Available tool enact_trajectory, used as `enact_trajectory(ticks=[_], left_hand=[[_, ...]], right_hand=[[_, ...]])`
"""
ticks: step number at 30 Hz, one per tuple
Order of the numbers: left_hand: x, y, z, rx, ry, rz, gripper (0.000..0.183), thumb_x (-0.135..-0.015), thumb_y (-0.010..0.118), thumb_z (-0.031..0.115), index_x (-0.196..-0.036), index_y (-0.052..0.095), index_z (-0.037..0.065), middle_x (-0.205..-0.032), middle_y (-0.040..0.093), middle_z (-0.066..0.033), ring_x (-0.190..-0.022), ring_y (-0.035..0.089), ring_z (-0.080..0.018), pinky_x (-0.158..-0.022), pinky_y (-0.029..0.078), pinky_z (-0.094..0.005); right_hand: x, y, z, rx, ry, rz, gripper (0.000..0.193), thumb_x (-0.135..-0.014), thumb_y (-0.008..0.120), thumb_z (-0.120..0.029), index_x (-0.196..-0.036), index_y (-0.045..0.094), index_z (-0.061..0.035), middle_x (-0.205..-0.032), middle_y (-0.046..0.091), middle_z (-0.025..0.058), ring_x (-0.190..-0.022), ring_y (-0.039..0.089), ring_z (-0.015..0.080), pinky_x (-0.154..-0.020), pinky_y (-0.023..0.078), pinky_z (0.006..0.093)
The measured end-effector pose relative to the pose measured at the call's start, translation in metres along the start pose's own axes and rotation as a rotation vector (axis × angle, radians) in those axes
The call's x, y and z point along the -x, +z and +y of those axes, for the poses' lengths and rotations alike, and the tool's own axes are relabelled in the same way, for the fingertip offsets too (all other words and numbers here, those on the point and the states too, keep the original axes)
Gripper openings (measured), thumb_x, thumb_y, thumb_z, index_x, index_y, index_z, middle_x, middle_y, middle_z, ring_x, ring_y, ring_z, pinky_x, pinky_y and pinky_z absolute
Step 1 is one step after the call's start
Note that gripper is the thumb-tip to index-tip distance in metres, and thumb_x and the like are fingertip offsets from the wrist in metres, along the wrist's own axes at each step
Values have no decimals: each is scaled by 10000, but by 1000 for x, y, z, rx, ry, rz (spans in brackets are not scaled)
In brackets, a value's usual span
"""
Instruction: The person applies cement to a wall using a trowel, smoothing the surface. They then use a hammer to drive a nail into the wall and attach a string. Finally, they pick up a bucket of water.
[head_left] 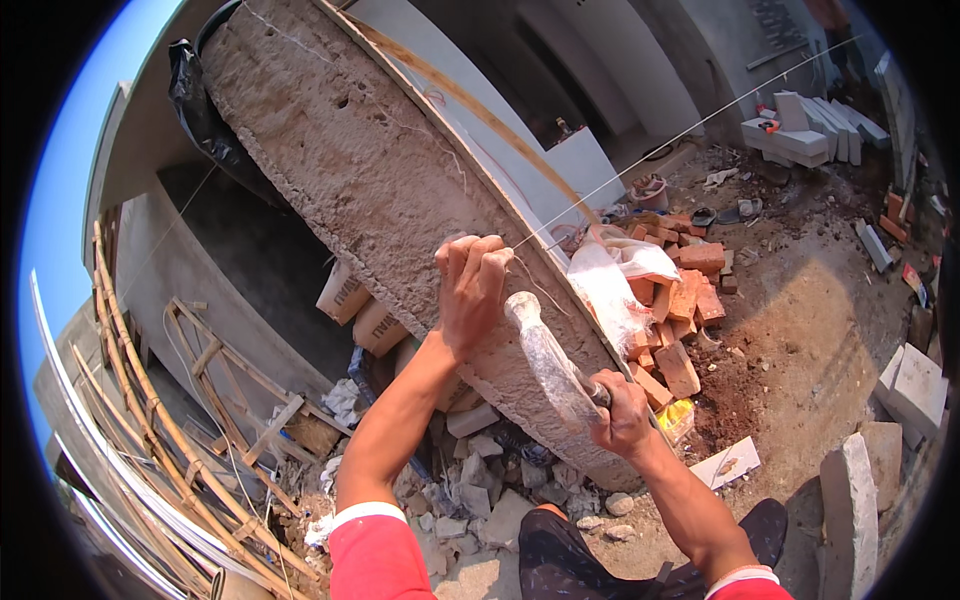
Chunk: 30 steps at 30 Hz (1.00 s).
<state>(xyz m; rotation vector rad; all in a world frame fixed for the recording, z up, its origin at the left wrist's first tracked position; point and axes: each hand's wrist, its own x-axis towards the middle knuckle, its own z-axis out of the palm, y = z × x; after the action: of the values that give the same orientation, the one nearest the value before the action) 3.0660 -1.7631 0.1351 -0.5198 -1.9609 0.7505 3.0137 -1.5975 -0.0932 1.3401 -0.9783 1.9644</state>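
A rough, mortar-covered concrete beam (350, 130) slants across the middle, from upper left to lower centre. Over its surface my left hand (472, 292) is closed, fingers curled and pinched at the end of a thin pale string (690, 128). That string stretches taut to the upper right, and a loose tail hangs by my fingers. Whether a nail is also in the pinch is hidden. My right hand (622, 412) grips a dusty, whitish hammer (552, 362). Its rounded end points up toward my left hand, a little below it and apart from it.
Red bricks (690, 300) and a white sack (610, 290) lie right of the beam. Grey blocks (800, 130) are stacked at the far right. Rubble (490, 490) and filled bags (380, 325) sit below left. Bamboo poles (150, 400) lean at the left.
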Motion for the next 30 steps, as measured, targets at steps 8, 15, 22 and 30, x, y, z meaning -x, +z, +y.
enact_trajectory(ticks=[8,15,22,30], left_hand=[[-1,-2,1,-10,-8,-14,234,-866,678,113,-1084,598,84,-1112,656,-70,-1083,587,-280,-1013,394,-453],[0,1,-1,-41,-10,-21,222,-883,676,134,-1088,606,85,-1121,661,-72,-1092,588,-283,-1019,396,-453],[3,1,0,6,-40,-10,242,-861,703,101,-1084,612,80,-1109,669,-76,-1093,591,-287,-1009,405,-454],[0,0,1,19,-43,3,241,-844,717,56,-1060,613,77,-1084,661,-73,-1065,587,-288,-975,416,-455]], right_hand=[[0,4,9,82,244,-113,289,-1074,575,-251,-1084,612,35,-896,650,194,-676,655,356,-596,521,408],[-2,3,7,-36,-61,-23,191,-964,660,-130,-1073,596,13,-784,629,152,-646,664,336,-555,516,395],[-4,7,12,74,147,-79,251,-983,688,-165,-1118,594,24,-857,659,178,-683,677,372,-610,542,426],[-4,9,14,138,254,-127,152,-964,653,-92,-1070,596,1,-808,645,155,-648,667,341,-577,537,417]])
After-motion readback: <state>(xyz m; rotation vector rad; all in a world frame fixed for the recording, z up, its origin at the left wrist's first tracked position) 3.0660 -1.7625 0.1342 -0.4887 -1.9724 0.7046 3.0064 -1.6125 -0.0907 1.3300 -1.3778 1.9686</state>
